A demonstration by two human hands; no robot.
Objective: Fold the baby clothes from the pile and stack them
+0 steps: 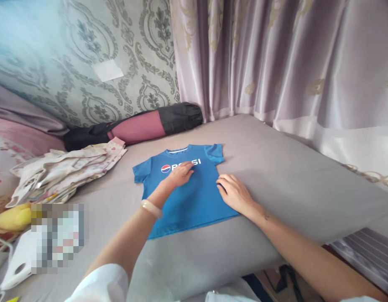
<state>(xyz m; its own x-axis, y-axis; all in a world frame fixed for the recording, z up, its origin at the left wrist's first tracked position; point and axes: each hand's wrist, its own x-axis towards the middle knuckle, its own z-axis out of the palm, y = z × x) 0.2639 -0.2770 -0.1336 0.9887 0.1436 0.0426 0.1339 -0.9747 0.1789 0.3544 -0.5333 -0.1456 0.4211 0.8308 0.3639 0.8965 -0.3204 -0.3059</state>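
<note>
A blue short-sleeved T-shirt (190, 201) lies spread out front side up, its collar away from me and its hem toward me. White lettering and a red, white and blue round logo run across its chest. My left hand (182, 174) rests on the chest print with its fingers stretched out, hiding the middle letters. At the shirt's right side edge, my right hand (233, 192) touches the cloth, fingers loosely bent and the thumb apart from them. Neither hand has cloth visibly gripped. A pale bangle (152, 208) circles my left wrist.
The shirt is on a grey bed sheet (275, 180). Folded light clothes (68, 167) are piled at left, near a yellow item (13, 217) and a white object (24, 256). A black and pink rolled bag (140, 126) lies along the wall; curtains (275, 63) hang behind.
</note>
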